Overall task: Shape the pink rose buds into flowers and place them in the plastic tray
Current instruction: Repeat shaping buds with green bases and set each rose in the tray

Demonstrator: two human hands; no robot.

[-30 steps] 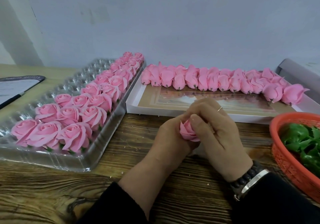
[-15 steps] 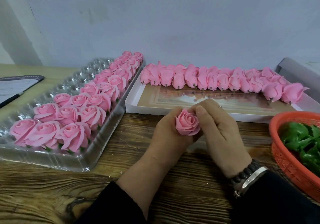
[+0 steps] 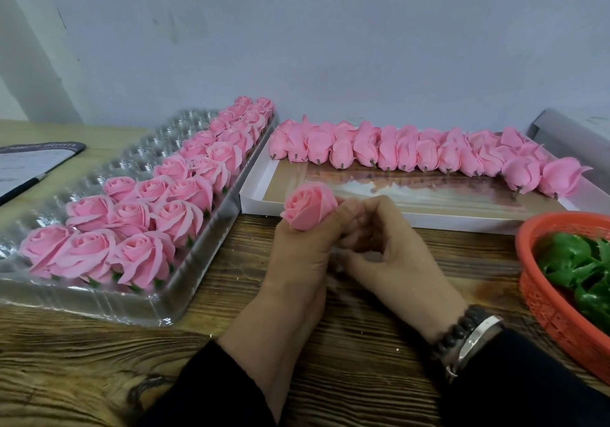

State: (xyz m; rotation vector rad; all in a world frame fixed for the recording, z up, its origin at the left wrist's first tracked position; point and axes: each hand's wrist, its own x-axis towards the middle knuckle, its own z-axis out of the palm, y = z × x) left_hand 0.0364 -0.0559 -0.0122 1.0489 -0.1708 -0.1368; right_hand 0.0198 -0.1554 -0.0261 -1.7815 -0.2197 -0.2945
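Now rose (image 3: 308, 207) gripped atop left hand (image 3: 302, 255).

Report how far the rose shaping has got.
Done: rows of opened pink roses fill the right side of the clear plastic tray. In hand: the left hand holds one shaped pink rose; the right hand works beside it. Left: a row of closed pink buds in the white box, and empty tray cells.
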